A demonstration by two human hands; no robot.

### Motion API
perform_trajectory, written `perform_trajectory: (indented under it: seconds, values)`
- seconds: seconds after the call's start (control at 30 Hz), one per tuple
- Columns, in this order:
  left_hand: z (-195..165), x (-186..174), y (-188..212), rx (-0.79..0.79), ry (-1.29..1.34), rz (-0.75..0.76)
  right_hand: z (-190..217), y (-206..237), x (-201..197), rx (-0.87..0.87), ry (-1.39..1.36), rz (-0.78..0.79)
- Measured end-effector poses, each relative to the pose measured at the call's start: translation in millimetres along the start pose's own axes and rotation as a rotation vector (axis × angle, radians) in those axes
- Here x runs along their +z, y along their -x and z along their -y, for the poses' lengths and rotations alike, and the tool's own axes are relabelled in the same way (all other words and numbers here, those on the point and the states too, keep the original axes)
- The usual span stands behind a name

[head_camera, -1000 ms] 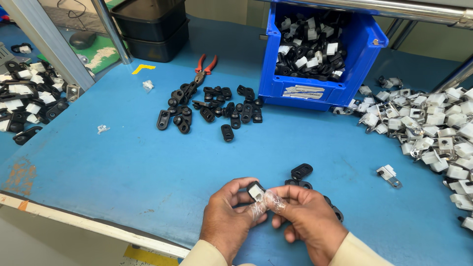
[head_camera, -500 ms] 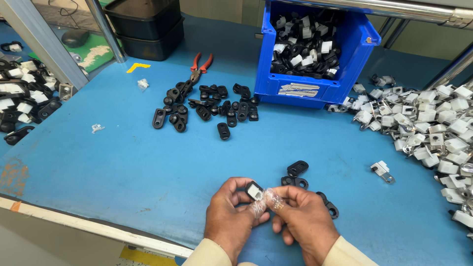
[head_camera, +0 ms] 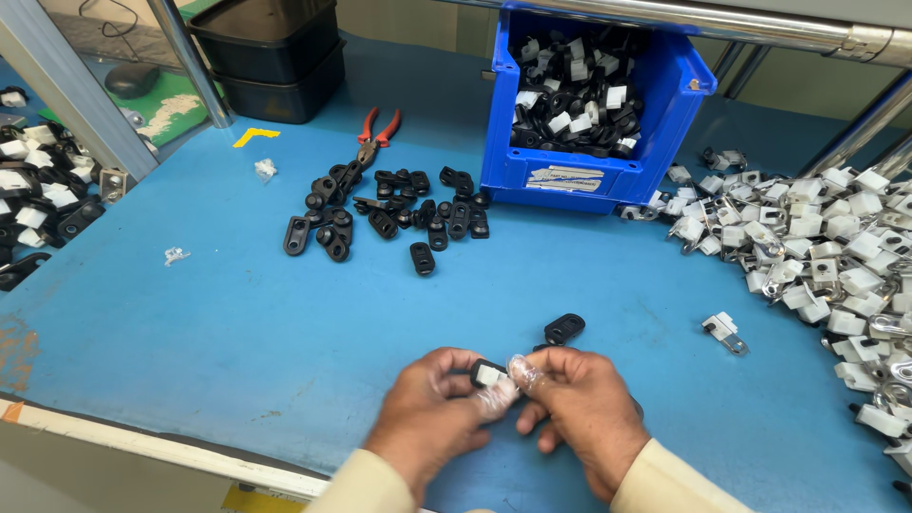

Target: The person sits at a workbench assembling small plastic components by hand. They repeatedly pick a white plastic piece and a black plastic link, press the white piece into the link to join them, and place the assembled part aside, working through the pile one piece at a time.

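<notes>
My left hand and my right hand meet low in the view, near the front edge of the blue table. Between their fingertips they pinch a small black plastic clip with a white insert. Clear finger covers sit on the thumb tips. A loose black clip lies just beyond my right hand. Part of another dark piece is hidden under that hand.
A scatter of black clips lies mid-table beside red-handled pliers. A blue bin holds assembled black and white parts. White-and-metal pieces pile up at the right, one stray nearer. More parts sit far left; black trays behind.
Both hands keep hold of the same clip and have shifted slightly within the view. The camera has drifted a little, so the table's objects sit a touch differently.
</notes>
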State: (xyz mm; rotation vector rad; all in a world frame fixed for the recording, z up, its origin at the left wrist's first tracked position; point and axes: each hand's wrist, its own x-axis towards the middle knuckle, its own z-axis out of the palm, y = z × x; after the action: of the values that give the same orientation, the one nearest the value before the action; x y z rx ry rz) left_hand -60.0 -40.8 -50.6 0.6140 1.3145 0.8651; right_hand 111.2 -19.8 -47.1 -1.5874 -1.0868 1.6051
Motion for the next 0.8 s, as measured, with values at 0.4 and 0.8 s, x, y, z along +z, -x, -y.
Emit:
perform_trajectory:
  seconds: [0.4,0.8]
  values:
    - [-6.0,3.0,6.8,-0.138,0.435,0.16,12.2,0.9,8.1,-0.055,-0.061,-0.162]
    - [-9.0,22.3,8.4,-0.093,0.327,0.015,-3.6,-8.3,8.4,0.065,-0.368,-0.126]
